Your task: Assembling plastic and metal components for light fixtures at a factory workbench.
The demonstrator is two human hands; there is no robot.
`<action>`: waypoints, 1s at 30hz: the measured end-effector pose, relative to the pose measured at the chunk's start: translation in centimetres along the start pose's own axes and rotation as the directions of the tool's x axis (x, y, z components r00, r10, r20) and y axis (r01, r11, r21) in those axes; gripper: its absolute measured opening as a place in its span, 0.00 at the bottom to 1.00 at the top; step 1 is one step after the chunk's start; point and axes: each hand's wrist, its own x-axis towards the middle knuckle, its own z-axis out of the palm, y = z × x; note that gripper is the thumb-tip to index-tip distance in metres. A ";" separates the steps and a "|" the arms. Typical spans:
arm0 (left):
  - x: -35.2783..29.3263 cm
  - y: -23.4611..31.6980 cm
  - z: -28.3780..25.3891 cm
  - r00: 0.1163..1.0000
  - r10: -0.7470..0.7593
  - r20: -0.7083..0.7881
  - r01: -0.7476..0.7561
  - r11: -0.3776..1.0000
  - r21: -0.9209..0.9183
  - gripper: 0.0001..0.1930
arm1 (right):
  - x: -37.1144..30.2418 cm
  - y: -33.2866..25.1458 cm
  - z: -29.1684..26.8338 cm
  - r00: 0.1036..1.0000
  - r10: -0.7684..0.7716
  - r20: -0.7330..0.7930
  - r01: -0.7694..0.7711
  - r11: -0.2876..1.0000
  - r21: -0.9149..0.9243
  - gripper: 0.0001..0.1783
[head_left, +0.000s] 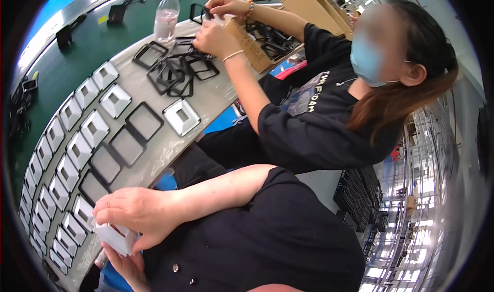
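Observation:
My right hand (139,212) is closed over the top of a small stack of white, square, funnel-like pieces (116,236), held close to my body at the table's near edge. From below, my left hand (126,266) grips the same stack, partly hidden by it. Beside the hands, rows of black square frames with white sloped pieces (94,128) set in them cover the table. Several frames, such as one black frame (127,146), lie flat in the row without a white piece. One framed white piece (181,116) sits apart, nearer the co-worker.
A co-worker's hands (218,35) hold a black frame beyond a loose pile of frames (175,71). A red-capped clear bottle (166,17) stands by the green conveyor belt (98,40), which carries black items. A cardboard box (252,45) holds more black parts.

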 end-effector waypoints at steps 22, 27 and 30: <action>3.5 0.4 -2.8 0.582 -0.067 0.810 -0.104 0.982 0.156 0.28 | -0.7 0.3 0.1 0.992 0.012 -0.123 -0.014 1.000 -0.013 0.09; 4.4 0.5 -3.3 0.567 -0.061 0.821 -0.104 0.984 0.145 0.29 | -0.7 0.5 0.5 0.992 0.067 -0.104 -0.064 0.997 0.031 0.09; 4.2 0.7 -2.4 0.545 -0.075 0.835 -0.084 0.986 0.143 0.28 | -0.3 0.5 0.6 0.993 0.070 -0.096 -0.067 0.997 0.038 0.08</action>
